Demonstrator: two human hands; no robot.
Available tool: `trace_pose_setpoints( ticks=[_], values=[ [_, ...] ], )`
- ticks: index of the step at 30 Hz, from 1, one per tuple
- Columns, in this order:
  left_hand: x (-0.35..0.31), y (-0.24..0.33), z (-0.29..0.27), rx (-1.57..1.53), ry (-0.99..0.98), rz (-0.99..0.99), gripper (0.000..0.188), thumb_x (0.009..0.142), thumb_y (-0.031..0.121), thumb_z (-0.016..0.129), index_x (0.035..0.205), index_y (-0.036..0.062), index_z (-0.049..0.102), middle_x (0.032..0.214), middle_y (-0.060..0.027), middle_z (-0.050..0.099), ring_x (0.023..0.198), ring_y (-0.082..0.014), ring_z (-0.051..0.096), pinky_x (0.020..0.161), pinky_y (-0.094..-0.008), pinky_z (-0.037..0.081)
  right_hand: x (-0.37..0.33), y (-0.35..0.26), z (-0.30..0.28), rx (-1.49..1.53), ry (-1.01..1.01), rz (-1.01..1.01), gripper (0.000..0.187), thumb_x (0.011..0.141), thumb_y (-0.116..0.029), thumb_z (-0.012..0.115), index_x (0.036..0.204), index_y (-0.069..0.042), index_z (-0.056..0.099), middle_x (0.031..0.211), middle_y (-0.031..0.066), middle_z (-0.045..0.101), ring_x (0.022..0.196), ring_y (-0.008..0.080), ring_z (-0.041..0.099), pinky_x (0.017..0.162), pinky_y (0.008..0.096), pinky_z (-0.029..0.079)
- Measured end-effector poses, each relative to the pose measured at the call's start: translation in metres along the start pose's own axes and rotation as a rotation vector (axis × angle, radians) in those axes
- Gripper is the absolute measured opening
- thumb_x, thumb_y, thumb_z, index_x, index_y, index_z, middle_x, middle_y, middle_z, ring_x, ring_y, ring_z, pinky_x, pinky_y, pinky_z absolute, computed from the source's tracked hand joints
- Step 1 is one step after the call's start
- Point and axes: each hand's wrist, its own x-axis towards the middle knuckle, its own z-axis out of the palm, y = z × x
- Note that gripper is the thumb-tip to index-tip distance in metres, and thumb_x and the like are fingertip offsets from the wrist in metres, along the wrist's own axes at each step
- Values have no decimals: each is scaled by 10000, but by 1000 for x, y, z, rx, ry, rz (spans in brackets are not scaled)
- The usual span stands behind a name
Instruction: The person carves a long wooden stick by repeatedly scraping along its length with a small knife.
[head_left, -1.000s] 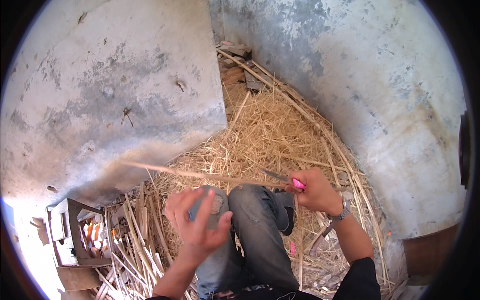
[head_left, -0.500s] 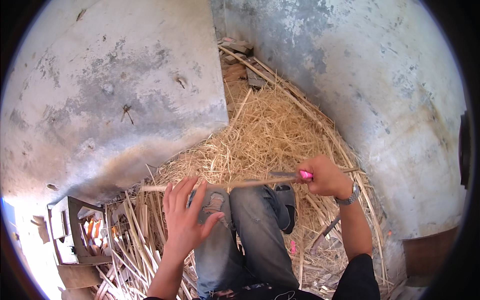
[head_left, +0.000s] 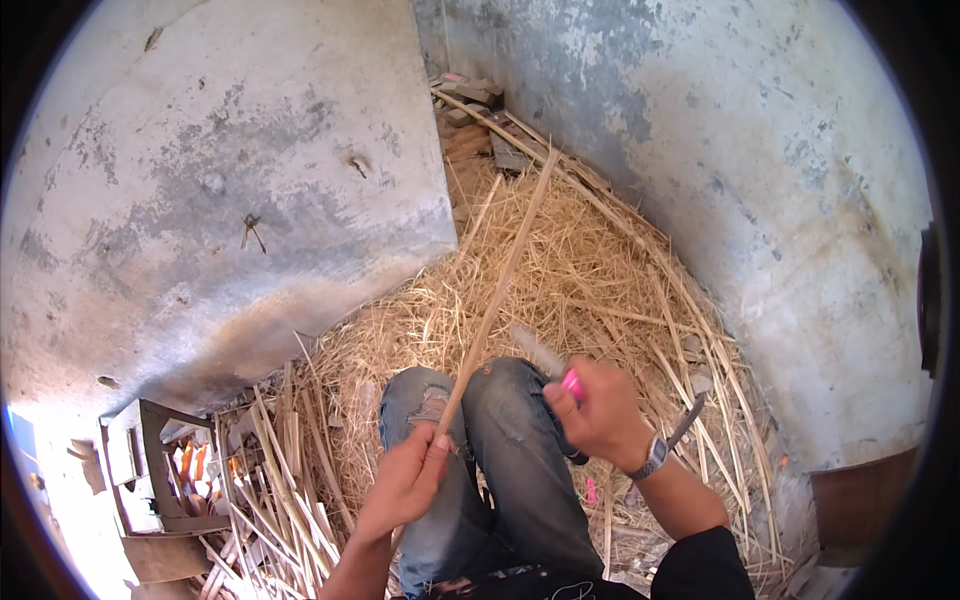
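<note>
My left hand is closed round the lower part of a long, flat bamboo strip. The strip slants up and away from my lap, its far end over the straw near the corner. In my right hand, above my right knee, is a knife with a bright pink handle. Its blade is smeared by motion and points up and left, apart from the strip. My jeans, torn at the knee, lie under both hands.
Thin shavings cover the floor ahead, between two stained walls. Cut strips lie in a pile at left, beside a wooden frame. A dark curved blade-like piece shows beyond my right wrist, and bricks sit in the far corner.
The strip has swung from lying crosswise over my knees to pointing away from me. My left hand, open before, now grips it. My right hand has moved down and left with the knife.
</note>
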Motion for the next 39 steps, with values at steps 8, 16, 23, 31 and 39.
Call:
trace_pose_setpoints(
  ticks=[8, 16, 23, 31, 39],
  values=[
    [-4, -25, 51, -1068, -443, -437, 392, 1117, 408, 378, 922, 86, 485, 626, 39, 300, 513, -67, 232, 463, -242, 230, -33, 7, 44, -82, -263, -90, 493, 955, -503, 605, 704, -80, 620, 590, 131, 625, 521, 356, 625, 501, 465, 483],
    [-19, -25, 72, -876, -284, -333, 357, 1118, 357, 403, 903, 81, 473, 591, 43, 286, 477, -68, 231, 445, -250, 224, 3, 29, 28, -340, -211, 6, 559, 955, -566, 566, 705, -80, 684, 577, 160, 636, 533, 359, 652, 492, 479, 512],
    [-20, -37, 79, -620, -241, -251, 392, 1108, 345, 429, 831, 74, 491, 607, 24, 451, 514, -76, 429, 484, -264, 351, -2, 1, 32, -329, -456, -134, 575, 980, -566, 536, 720, -72, 676, 579, 182, 623, 565, 389, 659, 517, 484, 516],
    [-23, -40, 77, -645, -243, -262, 376, 1110, 322, 430, 838, 70, 485, 606, 22, 440, 506, -76, 412, 473, -264, 343, 33, 42, 29, -396, -230, -83, 581, 967, -589, 543, 658, -109, 654, 550, 136, 615, 512, 345, 640, 485, 456, 502],
    [-25, -31, 73, -798, -256, -291, 320, 1119, 296, 412, 889, 80, 467, 598, 41, 292, 486, -64, 228, 450, -251, 235, 52, 68, 13, -505, -224, -124, 547, 966, -586, 540, 774, -92, 672, 571, 139, 633, 538, 341, 656, 482, 462, 502]
  ],
)
